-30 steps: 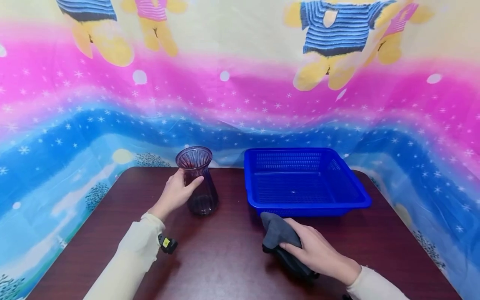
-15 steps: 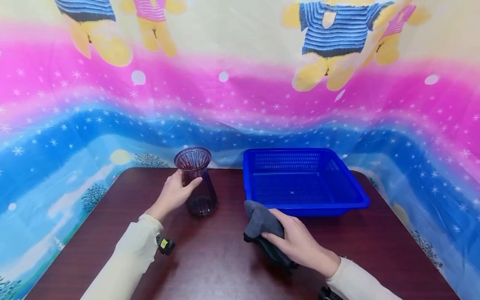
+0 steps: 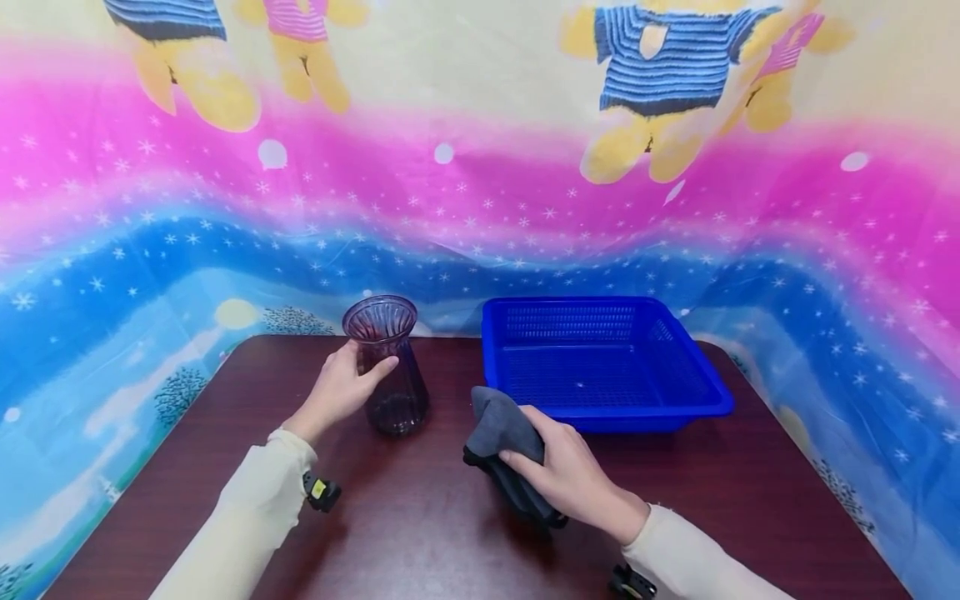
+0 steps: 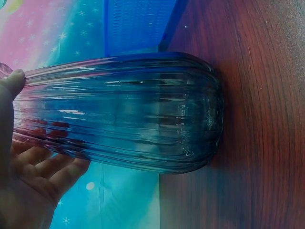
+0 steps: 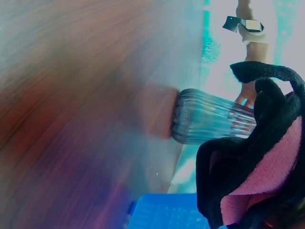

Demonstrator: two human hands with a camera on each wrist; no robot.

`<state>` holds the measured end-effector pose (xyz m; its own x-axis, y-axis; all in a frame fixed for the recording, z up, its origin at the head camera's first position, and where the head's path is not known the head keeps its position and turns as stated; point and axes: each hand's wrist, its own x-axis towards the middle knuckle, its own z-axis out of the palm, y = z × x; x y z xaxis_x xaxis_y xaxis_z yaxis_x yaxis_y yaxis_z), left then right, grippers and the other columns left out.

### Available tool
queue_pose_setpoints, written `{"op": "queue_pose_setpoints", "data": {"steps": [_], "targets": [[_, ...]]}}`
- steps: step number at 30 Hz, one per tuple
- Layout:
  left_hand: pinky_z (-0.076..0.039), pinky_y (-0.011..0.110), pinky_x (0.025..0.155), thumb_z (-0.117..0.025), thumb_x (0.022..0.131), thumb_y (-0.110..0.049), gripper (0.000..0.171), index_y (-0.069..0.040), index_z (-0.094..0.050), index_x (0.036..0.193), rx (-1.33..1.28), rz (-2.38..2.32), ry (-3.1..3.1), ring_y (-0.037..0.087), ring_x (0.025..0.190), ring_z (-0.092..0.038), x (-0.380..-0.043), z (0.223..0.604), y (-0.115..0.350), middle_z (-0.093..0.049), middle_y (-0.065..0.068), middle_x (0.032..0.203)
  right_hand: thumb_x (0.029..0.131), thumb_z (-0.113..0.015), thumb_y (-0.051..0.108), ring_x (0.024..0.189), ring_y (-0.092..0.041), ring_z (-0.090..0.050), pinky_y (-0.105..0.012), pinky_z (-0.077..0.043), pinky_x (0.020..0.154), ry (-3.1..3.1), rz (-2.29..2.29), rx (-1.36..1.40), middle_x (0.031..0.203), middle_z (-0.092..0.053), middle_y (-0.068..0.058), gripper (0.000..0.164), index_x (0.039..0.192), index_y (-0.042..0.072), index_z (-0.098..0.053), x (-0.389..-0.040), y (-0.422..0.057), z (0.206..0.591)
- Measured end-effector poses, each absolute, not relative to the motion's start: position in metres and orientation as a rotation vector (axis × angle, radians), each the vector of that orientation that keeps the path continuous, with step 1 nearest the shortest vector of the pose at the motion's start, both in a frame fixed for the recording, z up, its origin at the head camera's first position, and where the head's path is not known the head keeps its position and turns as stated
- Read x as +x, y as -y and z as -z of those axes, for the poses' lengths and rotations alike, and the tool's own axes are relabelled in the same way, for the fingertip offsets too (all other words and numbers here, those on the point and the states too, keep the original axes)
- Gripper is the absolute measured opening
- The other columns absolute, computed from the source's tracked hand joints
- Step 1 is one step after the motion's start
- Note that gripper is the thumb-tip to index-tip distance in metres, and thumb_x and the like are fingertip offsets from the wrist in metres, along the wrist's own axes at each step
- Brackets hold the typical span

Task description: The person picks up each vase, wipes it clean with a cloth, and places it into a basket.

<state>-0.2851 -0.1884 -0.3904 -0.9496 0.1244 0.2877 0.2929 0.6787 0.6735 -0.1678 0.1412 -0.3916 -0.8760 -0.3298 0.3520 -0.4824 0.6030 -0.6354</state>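
A tinted, ribbed glass vase [image 3: 402,400] with a flared mouth stands upright on the left half of the table. My left hand [image 3: 336,390] grips it below the rim, thumb on the near side. In the left wrist view, the vase's clear ribbed body [image 4: 124,112] stretches from the thumb down to its base at the tabletop. My right hand [image 3: 577,477] holds a folded dark grey cloth [image 3: 504,433] with black edges, to the right of the vase and a little nearer to me. Pink inner layers of the cloth [image 5: 274,162] show in the right wrist view.
Behind the right hand sits a blue plastic basket [image 3: 611,412] with slotted walls, nothing visible inside. Both stand on a dark reddish-brown table [image 3: 405,533]. A patterned cloth backdrop [image 3: 450,208] hangs right behind the table's far edge.
My right hand has carried the folded cloth leftward and slightly away from me, closer to the vase. The left hand keeps its grip on the vase, which stays in place.
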Motion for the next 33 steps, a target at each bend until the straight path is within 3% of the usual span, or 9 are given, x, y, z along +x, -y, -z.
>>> {"op": "queue_pose_setpoints", "data": {"steps": [24, 33], "targets": [[-0.052, 0.059, 0.102, -0.066, 0.097, -0.043, 0.054, -0.003, -0.056, 0.132, -0.383, 1.141, 2.650, 0.040, 0.120, -0.066, -0.284, 0.393, 0.191, -0.069, 0.024, 0.126, 0.091, -0.075, 0.020, 0.086, -0.009, -0.065, -0.025, -0.054, 0.075, 2.602, -1.357, 0.629, 0.104, -0.072, 0.003, 0.038, 0.127, 0.020, -0.062, -0.189, -0.084, 0.370], [-0.051, 0.058, 0.103, -0.065, 0.097, -0.046, 0.057, -0.004, -0.055, 0.135, -0.390, 1.149, 2.653, 0.040, 0.122, -0.065, -0.282, 0.392, 0.194, -0.069, 0.024, 0.127, 0.093, -0.073, 0.025, 0.086, -0.012, -0.066, -0.028, -0.054, 0.073, 2.630, -1.295, 0.583, 0.103, -0.072, 0.002, 0.035, 0.125, 0.021, -0.062, -0.205, -0.069, 0.364]]}}
